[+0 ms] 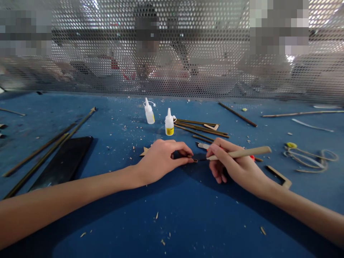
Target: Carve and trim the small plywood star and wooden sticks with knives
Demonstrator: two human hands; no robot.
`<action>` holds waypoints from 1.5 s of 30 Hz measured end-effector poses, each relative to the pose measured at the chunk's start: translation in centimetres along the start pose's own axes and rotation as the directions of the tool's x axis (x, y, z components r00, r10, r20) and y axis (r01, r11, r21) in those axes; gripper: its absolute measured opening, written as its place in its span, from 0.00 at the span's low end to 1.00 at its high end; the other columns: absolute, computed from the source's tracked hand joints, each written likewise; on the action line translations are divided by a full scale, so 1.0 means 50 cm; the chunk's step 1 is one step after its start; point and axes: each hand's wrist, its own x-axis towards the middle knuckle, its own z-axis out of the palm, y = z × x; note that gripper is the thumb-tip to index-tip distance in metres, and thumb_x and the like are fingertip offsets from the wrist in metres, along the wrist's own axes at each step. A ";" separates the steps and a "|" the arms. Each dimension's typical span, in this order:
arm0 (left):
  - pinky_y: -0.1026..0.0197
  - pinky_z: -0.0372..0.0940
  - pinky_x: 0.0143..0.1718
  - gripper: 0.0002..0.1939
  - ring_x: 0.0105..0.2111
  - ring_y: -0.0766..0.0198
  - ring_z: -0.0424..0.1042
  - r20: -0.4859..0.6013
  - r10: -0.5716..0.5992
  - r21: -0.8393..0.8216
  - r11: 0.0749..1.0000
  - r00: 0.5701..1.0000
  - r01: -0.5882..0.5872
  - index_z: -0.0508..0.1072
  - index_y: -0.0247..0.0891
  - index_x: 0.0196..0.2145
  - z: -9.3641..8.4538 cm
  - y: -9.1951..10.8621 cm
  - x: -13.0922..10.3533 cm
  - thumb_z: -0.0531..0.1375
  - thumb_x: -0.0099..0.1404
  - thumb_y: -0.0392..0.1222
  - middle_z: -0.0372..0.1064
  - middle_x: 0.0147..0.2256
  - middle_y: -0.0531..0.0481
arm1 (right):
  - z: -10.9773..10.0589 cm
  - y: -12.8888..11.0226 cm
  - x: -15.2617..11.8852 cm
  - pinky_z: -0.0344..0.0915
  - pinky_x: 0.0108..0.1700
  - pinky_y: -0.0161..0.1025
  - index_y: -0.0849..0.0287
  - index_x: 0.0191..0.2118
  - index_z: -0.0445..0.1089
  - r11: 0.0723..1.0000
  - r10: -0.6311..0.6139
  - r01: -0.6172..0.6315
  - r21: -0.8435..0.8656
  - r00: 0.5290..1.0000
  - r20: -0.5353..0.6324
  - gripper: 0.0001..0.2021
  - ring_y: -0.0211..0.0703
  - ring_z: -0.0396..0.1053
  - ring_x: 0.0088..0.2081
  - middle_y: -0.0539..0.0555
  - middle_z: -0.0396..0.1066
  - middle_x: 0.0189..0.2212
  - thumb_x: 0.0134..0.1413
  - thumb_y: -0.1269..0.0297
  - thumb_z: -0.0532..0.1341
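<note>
Head view, clock centred between the hands, 12 = far side. Left hand (pixel 163 154) at 9 had thumb and fingers pinched on a short stick piece (pixel 195 161), end poking out toward 3, likely to steady it with fingers clear of the tool. Right hand (pixel 228 161) at 3 was closed pen-style round a wooden-handled tool (pixel 247 152), thin dark tip aimed at that end, probably for fine control. Tip contact: couldn't tell. Cutter (pixel 203 146) lay at 1, partly behind the right hand, which likely blocked a grab. Stick bundle (pixel 201 128) sat at 12; two glue bottles (pixel 169 127) at 10 to 11, spouts up, presumably parked within reach. Phone (pixel 63 161) and long sticks (pixel 34 154) at 9 crowded the left forearm (pixel 94 188). Bent wood piece (pixel 279 174) and string (pixel 309 171) at 3. Mesh screen (pixel 172 68) closed off 12.
</note>
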 end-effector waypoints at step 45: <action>0.63 0.66 0.38 0.04 0.36 0.64 0.76 0.022 0.074 0.107 0.991 0.997 -0.076 0.79 0.43 0.39 0.010 0.009 -0.008 0.66 0.67 0.42 0.78 0.35 0.54 | 0.015 -0.005 0.022 0.58 0.25 0.35 0.55 0.29 0.57 0.952 -0.051 0.040 -0.302 0.998 -0.028 0.18 0.33 0.59 0.18 0.42 0.61 0.14 0.72 0.53 0.48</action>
